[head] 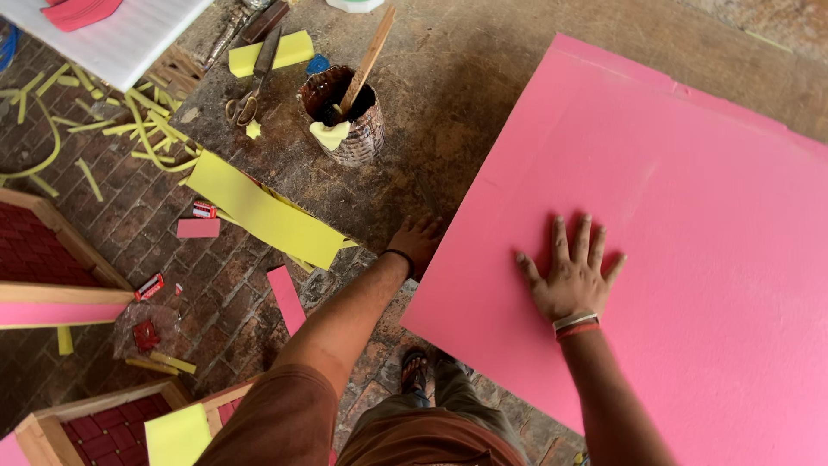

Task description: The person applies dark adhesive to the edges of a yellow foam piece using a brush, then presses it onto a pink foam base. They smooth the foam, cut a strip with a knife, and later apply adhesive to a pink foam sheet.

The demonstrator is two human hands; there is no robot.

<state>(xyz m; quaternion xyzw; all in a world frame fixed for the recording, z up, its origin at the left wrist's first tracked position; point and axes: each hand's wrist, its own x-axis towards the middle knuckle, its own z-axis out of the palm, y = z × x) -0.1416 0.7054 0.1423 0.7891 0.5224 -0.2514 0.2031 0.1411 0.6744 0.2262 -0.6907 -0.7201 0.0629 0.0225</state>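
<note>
A large pink foam sheet (673, 198) lies across the worn table (448, 78), with its near corner hanging over the table's edge. My right hand (572, 274) presses flat on the sheet, fingers spread, holding nothing. My left hand (417, 241) rests on the table edge against the sheet's left border, its fingers curled at that edge. Whether those fingers grip the sheet is not visible.
A glue-stained tin (345, 116) with a wooden stick stands on the table, next to scissors (248, 95) and yellow foam pieces (263, 211). On the brick floor lie yellow strips (138, 121), pink offcuts (286, 298) and wooden frames (52, 267). White sheet (121, 43) at top left.
</note>
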